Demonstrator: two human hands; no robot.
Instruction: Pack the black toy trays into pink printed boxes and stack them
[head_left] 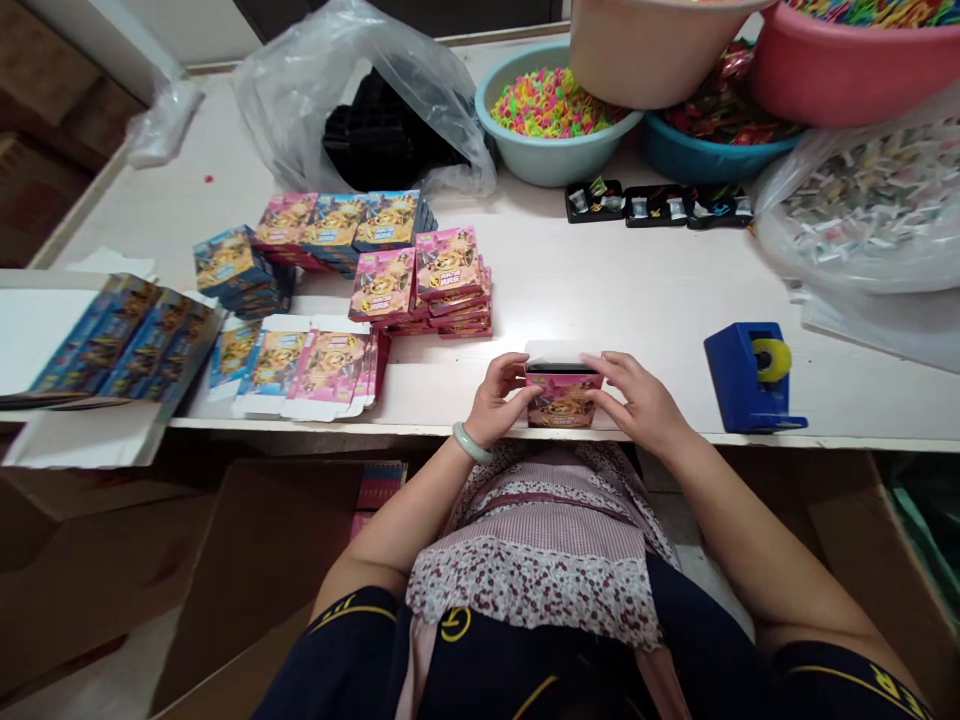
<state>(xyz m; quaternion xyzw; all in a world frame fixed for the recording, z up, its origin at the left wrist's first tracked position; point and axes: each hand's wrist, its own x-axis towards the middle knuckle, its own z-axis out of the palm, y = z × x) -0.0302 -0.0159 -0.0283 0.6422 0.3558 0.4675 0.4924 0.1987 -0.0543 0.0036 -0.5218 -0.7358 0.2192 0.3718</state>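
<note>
A small pink printed box (564,405) stands upright at the table's front edge, its white top flap (555,352) raised. A dark edge shows inside its mouth. My left hand (501,398) grips the box's left side, thumb on the front. On the other side my right hand (634,398) holds the right side, with fingertips at the flap. To the left lie flat, unfolded pink and blue cartons (330,368). Stacks of closed pink boxes (450,265) and blue boxes (386,220) sit behind them.
A blue tape dispenser (739,380) stands at right. Behind are black trays (626,205) holding small items, a light-blue basin (555,160) of colourful pieces, a pink basin (862,70) and a bag of small packets (870,200). A clear bag (300,90) holds black trays.
</note>
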